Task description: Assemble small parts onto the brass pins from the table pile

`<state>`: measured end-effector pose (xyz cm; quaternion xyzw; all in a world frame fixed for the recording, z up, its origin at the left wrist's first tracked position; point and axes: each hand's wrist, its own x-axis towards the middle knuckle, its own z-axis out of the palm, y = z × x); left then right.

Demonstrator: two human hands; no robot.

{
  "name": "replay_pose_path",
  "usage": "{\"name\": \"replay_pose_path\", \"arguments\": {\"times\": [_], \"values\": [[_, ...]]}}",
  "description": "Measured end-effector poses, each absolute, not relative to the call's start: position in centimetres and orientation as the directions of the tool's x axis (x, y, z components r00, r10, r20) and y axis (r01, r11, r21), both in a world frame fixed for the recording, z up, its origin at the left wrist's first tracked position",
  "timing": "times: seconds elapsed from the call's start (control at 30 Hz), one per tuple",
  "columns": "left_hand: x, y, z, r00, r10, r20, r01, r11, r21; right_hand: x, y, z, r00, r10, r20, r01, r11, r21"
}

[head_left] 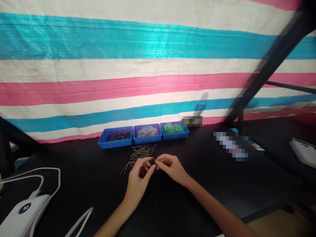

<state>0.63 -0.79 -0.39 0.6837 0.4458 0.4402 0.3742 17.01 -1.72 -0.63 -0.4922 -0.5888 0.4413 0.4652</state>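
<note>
My left hand and my right hand meet over the black table, fingertips almost touching. Thumb and forefinger of each are pinched together around something small and dark, too small to make out. Just beyond my left hand lies a loose pile of thin metal rods, gold and silvery, pointing in various directions. Behind the pile stands a blue bin with dark thin rods inside. Beside it, a second blue bin holds clear plastic bags, and a third holds green bags or pieces.
A white power bank with white cables lies at the left. Toward the right are a blurred-out flat item and a white device. Black metal struts rise at both sides before a striped tarp.
</note>
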Motion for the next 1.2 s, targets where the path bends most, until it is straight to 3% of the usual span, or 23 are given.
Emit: {"name": "replay_pose_path", "arguments": {"times": [0.1,0.3,0.5,0.77,0.87,1.03,1.2], "values": [[0.4,-0.5,-0.2,0.215,0.941,0.261,0.215,-0.307,0.927,16.4,-2.0,-0.7,-0.127,0.99,0.058,0.024,0.062,-0.998],[0.1,-0.2,-0.1,0.23,0.938,0.261,0.162,-0.301,0.94,15.7,-2.5,-0.5,-0.201,0.978,0.047,-0.079,0.032,-0.996],[0.5,-0.4,-0.2,0.22,0.945,0.243,0.139,-0.277,0.951,15.7,-2.6,-0.6,-0.199,0.979,0.051,0.006,0.054,-0.999],[0.4,-0.5,0.7,0.183,0.94,0.288,0.196,-0.322,0.926,16.6,-2.3,-0.3,0.019,0.995,0.098,0.089,0.096,-0.991],[0.5,-0.7,0.5,0.252,0.922,0.294,0.241,-0.354,0.904,16.5,-2.3,-0.5,0.038,0.986,0.163,0.098,0.158,-0.982],[0.6,-0.8,0.5,0.426,0.857,0.29,0.27,-0.427,0.863,16.2,-2.5,-0.6,-0.079,0.964,0.254,0.155,0.264,-0.952],[0.0,0.0,1.1,0.378,0.868,0.322,0.289,-0.441,0.849,16.4,-2.1,-0.8,0.023,0.967,0.252,0.151,0.246,-0.957]]}}
